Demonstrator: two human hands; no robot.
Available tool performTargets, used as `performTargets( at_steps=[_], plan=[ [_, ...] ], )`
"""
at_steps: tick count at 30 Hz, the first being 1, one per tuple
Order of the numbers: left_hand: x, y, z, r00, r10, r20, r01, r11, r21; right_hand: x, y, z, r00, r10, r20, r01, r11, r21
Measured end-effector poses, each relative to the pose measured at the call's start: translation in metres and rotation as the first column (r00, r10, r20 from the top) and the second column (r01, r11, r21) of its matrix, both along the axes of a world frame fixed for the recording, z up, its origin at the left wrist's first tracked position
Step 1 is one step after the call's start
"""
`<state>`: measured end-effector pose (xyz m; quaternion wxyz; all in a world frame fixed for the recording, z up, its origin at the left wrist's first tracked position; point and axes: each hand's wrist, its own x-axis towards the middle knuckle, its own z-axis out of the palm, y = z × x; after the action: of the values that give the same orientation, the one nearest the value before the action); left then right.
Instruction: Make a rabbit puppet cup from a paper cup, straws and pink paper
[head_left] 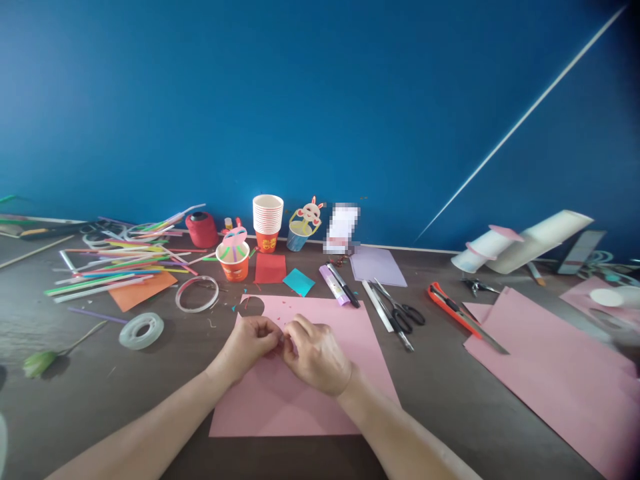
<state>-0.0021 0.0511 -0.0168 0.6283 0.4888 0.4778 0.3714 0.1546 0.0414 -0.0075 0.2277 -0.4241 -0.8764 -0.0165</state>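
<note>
Over a pink sheet of paper (295,417) my two hands meet, fingertips nearly touching. My left hand (253,343) is pinched closed, thumb against the bent index finger. My right hand (316,350) also has its fingers curled into a pinch beside it. Whatever lies between the fingertips is too small and too covered to name. The sheet's top left corner shows a dark round cut-out (251,307). Tiny red paper scraps (285,305) are scattered on the sheet just beyond my hands.
Behind the sheet stand a stack of paper cups (268,220) and two decorated cups. Drinking straws (125,257) and a tape roll (141,331) lie to the left. Scissors (403,312), an orange utility knife (463,313) and more pink paper (555,373) lie to the right.
</note>
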Motion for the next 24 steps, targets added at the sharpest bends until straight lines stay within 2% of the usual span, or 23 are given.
performTargets(
  at_steps=[7,13,20,24],
  plan=[
    [0.0003,0.0008,0.0048,0.999,0.033,0.005,-0.033,0.998,-0.049,0.0011,-0.0006,0.0006,0.993,-0.034,-0.115,0.030,0.999,-0.032],
    [-0.0014,0.0012,0.0018,0.999,0.037,-0.005,-0.037,0.998,-0.047,0.0011,-0.0009,-0.0003,0.982,-0.024,-0.188,0.008,0.996,-0.083],
    [0.0001,0.0015,-0.0007,0.995,0.012,-0.099,-0.004,0.996,0.087,0.0007,-0.0001,0.0000,0.996,-0.051,-0.068,0.047,0.997,-0.062],
    [0.0004,0.0017,-0.0005,0.989,0.017,-0.148,0.001,0.993,0.118,0.0007,-0.0005,0.0005,0.999,-0.049,0.007,0.049,0.998,-0.038]
  ],
)
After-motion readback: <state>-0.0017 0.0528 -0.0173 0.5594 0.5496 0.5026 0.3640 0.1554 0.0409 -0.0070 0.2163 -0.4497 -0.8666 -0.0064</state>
